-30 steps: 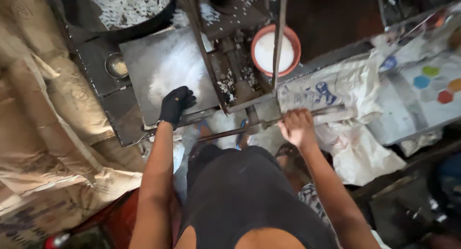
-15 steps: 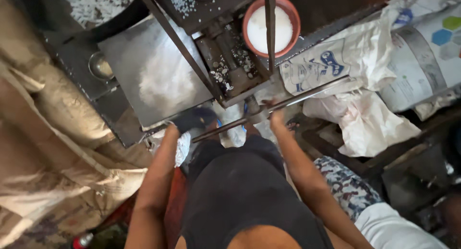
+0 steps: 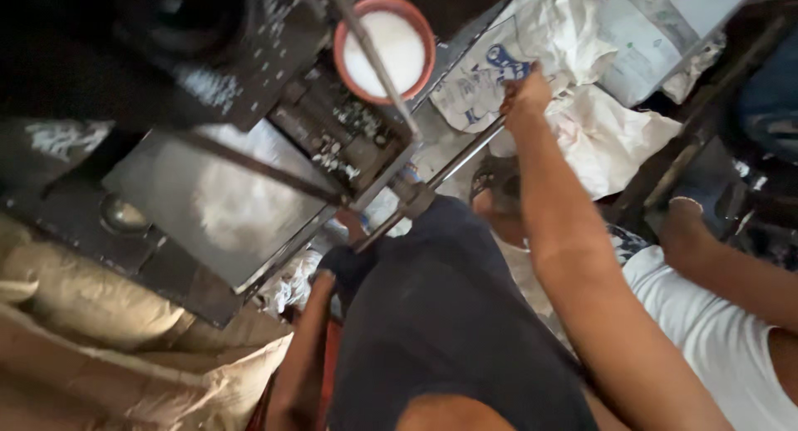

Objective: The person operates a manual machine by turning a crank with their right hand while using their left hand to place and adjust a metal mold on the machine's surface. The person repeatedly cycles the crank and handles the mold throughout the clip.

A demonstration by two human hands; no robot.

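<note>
The right hand (image 3: pixel 525 94) is clenched around the far end of a long metal lever (image 3: pixel 449 169), gripped there for leverage. The gloved left hand (image 3: pixel 342 261) sits low beside the lever's near end; its grip is unclear. Beyond stands a red bowl of white powder (image 3: pixel 385 49).

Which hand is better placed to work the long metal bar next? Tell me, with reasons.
Probably the right hand: it already grips the far end of the long metal bar. The left hand, in a dark glove, hangs low by the body, touching nothing.
</note>
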